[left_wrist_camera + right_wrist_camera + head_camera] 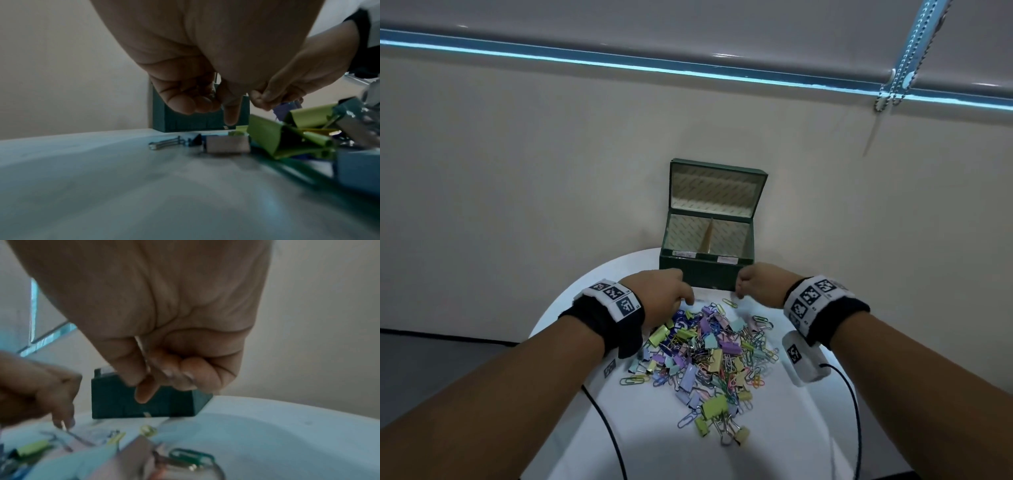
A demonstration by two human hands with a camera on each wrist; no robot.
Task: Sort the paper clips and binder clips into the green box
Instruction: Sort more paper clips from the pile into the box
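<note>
Dim, cool indoor light is seen in the head view. A bright cyan strip (688, 70) is blown out above the green box (709, 270), and glare is washed over the white table (774, 428) below it. Straight lines are bowed by wide-angle distortion toward the edges. Both wrist views are soft and motion-blurred; the palms are underexposed and shadowed. In the left wrist view the tabletop nearest the lens is smeared, and the clips right of the box are out of focus.
</note>
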